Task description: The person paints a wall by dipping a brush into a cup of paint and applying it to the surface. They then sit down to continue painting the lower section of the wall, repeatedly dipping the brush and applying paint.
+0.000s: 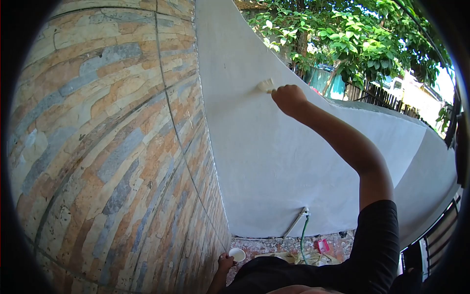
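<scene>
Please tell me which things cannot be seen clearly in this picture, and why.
- Paintbrush, head view: handle hidden inside the right hand; bristles blurred against the grey wall.
- Small white cup: too small to show its contents; the left hand is partly cut off by the bottom edge.
- Red object on the ground: too small to identify.

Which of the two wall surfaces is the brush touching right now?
The plain grey plastered wall, not the stone-tiled wall; the right hand presses the brush there.

Right hand (289, 99) brushes wall (274, 161) (grey).
</scene>
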A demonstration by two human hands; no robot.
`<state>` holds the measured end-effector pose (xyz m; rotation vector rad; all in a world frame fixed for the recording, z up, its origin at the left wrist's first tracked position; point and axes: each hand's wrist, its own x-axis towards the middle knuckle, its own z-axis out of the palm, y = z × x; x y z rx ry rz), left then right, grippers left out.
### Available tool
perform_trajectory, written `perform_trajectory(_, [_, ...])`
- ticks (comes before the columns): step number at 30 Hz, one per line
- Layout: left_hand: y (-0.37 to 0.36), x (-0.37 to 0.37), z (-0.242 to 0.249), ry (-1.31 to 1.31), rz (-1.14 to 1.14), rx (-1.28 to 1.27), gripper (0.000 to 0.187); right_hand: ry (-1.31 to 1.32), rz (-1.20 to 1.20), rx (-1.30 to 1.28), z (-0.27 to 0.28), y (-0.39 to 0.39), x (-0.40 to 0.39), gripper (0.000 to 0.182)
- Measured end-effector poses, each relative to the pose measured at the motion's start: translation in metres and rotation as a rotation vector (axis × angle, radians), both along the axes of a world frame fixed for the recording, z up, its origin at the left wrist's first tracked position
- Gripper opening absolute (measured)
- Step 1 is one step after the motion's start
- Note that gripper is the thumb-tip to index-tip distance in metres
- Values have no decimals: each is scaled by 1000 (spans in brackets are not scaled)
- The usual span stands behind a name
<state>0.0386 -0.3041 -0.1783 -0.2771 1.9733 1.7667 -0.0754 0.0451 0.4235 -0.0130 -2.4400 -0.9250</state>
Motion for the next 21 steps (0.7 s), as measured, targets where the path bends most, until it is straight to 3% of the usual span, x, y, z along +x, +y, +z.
perform_trajectory(3, [3, 5, 3, -31, -10, 32, 16, -155, -3, -100, -8, 15, 3, 17])
perform_trajectory(5, [4, 7, 1, 8, -61, 7, 11, -118, 167, -286, -1, 48, -18, 18])
perform_trajectory(10, [-1, 11, -5, -57, -8, 46, 17, 166, 150, -215, 62, 48, -11, 22])
perform_trajectory(12, [-2, 10, -11, -74, 0, 44, 17, 459, 159, -249, 69, 24, 2, 18])
perform_trajectory(13, [-2, 7, -14, -40, -15, 27, 18, 455, 160, -249, 64, 20, 0, 18])
perform_trajectory(15, [-3, 9, -19, -16, -32, 3, 18, 370, 89, -86, 42, 19, -9, 15])
perform_trajectory(17, [-2, 6, -15, -26, -15, 16, 18, 415, 99, 92, -15, 26, -39, 11])
perform_trajectory(21, [-3, 9, -2, -17, -9, 9, 17, 361, 130, 139, -112, 10, -38, 7])
